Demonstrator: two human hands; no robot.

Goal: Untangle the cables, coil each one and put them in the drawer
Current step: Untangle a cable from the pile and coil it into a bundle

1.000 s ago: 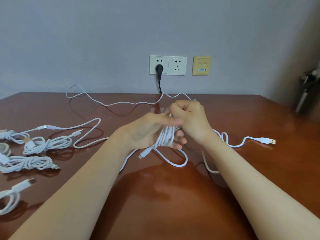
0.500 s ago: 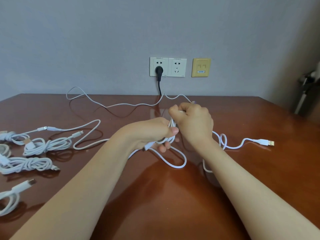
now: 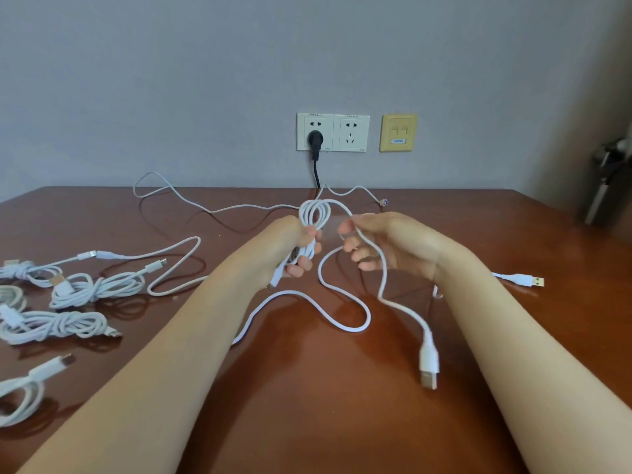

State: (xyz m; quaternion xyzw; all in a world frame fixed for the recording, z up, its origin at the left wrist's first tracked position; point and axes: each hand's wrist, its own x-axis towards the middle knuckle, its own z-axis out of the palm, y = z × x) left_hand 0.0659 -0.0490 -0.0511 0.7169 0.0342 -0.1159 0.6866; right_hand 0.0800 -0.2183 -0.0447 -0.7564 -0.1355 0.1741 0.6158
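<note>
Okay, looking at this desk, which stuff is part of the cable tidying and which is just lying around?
Part of the job:
left hand gripping the half-wound coil
right hand holding its loose tail
tied bundles on the left
uncoiled cable at the back

Just there:
wall sockets
black plug
yellow wall plate

No drawer is in view.

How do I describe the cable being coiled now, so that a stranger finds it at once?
Look at the brown table, in front of the wall sockets. There the left hand grips white loops of cable, and the right hand pinches its free strand, which ends in a USB plug. Unlike the bundles lying at the left, only this cable is held.
</note>
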